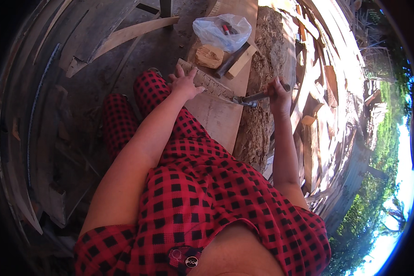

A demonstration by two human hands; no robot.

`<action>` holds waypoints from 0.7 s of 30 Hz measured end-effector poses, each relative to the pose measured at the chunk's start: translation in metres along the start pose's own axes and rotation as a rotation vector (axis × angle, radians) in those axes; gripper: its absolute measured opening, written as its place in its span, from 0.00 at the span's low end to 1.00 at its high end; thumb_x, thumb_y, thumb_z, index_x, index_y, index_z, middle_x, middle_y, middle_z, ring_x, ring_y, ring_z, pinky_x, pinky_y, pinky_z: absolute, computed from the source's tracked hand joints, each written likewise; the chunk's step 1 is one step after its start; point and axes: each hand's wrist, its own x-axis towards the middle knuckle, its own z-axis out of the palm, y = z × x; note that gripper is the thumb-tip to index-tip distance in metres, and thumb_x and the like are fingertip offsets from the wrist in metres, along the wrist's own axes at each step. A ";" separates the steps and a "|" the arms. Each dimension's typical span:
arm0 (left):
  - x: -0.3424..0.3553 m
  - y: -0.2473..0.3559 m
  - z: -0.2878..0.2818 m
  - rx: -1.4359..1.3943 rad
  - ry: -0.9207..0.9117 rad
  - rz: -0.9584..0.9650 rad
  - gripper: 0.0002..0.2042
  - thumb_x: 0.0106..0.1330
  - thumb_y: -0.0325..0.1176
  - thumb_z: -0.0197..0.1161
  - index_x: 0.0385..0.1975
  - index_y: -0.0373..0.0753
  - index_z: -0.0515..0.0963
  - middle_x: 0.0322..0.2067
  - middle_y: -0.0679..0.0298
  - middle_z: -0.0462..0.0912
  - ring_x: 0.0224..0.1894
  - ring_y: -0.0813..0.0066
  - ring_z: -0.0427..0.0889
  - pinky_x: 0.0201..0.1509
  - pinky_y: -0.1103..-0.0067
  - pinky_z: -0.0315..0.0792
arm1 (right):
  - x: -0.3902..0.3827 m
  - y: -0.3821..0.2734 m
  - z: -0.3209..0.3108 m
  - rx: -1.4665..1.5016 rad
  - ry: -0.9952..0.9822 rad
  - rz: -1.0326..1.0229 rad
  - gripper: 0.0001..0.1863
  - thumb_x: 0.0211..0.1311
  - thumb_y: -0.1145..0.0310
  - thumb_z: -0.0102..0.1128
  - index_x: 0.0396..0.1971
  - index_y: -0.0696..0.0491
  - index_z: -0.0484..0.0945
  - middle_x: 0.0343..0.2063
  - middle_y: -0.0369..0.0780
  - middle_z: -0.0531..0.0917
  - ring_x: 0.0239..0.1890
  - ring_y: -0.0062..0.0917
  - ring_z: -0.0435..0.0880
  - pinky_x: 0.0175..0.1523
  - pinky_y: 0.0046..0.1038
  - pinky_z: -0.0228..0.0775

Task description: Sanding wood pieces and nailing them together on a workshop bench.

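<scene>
A narrow, rough-faced strip of wood [216, 88] lies aslant across a smooth plank. My left hand [185, 86] rests on the strip's far left end with its fingers spread, not wrapped round it. In my right hand [278, 95] is the handle of a hammer [257, 97], its fingers closed. The hammer's metal head is at the strip's right end; whether the two touch, I cannot tell. Just beyond the strip lie a dark-headed tool [230, 63], a pale wooden block [242, 60] and a chunky wood offcut [209, 55].
A clear plastic bag [221, 31] with a red item inside sits on the plank [216, 118] farther back. Bark-covered timber [255, 131] runs along the plank's right side. Split wood is heaped at right [310, 152]; dark boards [85, 32] stand at left.
</scene>
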 end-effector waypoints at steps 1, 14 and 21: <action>-0.001 0.001 0.002 0.002 -0.005 0.004 0.40 0.51 0.54 0.64 0.65 0.61 0.51 0.67 0.52 0.33 0.63 0.41 0.49 0.59 0.56 0.60 | -0.003 -0.001 0.017 -0.140 0.014 -0.008 0.10 0.59 0.67 0.56 0.23 0.54 0.71 0.18 0.32 0.70 0.20 0.16 0.68 0.30 0.21 0.63; -0.007 0.004 -0.008 -0.031 -0.033 -0.006 0.41 0.51 0.54 0.64 0.65 0.61 0.51 0.67 0.53 0.32 0.63 0.42 0.48 0.58 0.51 0.58 | -0.017 0.013 -0.058 0.332 0.243 0.027 0.16 0.61 0.55 0.53 0.21 0.52 0.70 0.12 0.33 0.60 0.17 0.23 0.63 0.32 0.33 0.61; -0.005 0.004 -0.006 -0.032 -0.023 -0.005 0.41 0.51 0.55 0.64 0.65 0.62 0.51 0.67 0.53 0.32 0.64 0.42 0.48 0.59 0.53 0.59 | -0.042 0.013 0.008 -0.030 0.155 0.071 0.16 0.62 0.58 0.54 0.19 0.53 0.71 0.10 0.32 0.64 0.15 0.20 0.64 0.29 0.26 0.62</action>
